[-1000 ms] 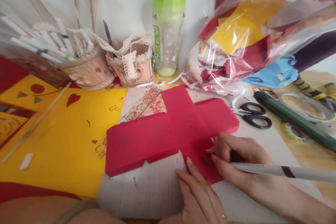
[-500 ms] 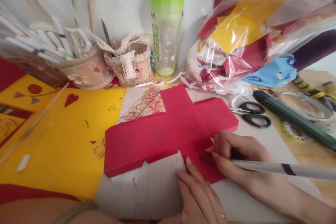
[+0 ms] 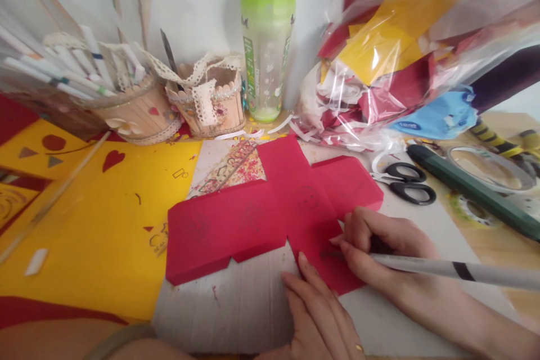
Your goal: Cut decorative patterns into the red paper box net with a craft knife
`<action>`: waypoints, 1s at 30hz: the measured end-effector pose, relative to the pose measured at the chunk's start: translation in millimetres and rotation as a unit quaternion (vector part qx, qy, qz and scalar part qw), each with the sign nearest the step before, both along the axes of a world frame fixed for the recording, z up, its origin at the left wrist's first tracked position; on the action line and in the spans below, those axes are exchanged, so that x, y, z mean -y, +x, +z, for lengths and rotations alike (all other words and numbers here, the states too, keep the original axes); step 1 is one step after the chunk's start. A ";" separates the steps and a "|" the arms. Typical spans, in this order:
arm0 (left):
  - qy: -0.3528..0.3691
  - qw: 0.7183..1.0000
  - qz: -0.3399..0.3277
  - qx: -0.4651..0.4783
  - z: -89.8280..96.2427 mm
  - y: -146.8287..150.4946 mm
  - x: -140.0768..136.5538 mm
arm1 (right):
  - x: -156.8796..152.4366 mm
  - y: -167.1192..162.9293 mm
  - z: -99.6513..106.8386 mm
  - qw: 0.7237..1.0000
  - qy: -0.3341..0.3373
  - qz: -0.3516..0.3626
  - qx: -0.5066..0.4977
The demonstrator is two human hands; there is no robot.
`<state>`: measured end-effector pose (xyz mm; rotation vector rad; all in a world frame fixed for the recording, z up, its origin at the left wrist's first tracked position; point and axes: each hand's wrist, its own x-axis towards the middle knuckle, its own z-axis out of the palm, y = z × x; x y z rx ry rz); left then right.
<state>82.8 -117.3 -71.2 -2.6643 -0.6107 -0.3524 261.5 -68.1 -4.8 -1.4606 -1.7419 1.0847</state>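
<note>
A red paper box net [image 3: 253, 216], cross-shaped with folded flaps, lies spread on a grey board [image 3: 228, 309]. Faint dark drawings mark several of its panels, one of them a smiley face. My right hand [image 3: 388, 253] is closed around a felt-tip pen [image 3: 426, 265] with a pale barrel and a black band. The pen's tip meets the nearest red panel, partly covered by my fingers. At that panel's left edge, my left hand [image 3: 318, 315] rests with fingers stretched out, fingertips touching the paper.
Black-handled scissors [image 3: 411, 183], a dark green cutter [image 3: 472, 191] and a tape roll [image 3: 491, 169] lie at right. A yellow sheet [image 3: 105, 225] covers the left. Behind stand stick-covered pots [image 3: 139, 109], a bottle [image 3: 268, 62] and a plastic bag of paper scraps [image 3: 379, 67].
Almost nothing differs. Both hands keep their places on the red paper, and the pen stays at the same panel; the view has shifted very slightly.
</note>
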 end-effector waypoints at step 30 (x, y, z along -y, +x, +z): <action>-0.033 0.999 0.008 -0.001 -4.5 1.4 4.9 | 0.7 -2.1 2.0 0.999 0.031 0.002 0.013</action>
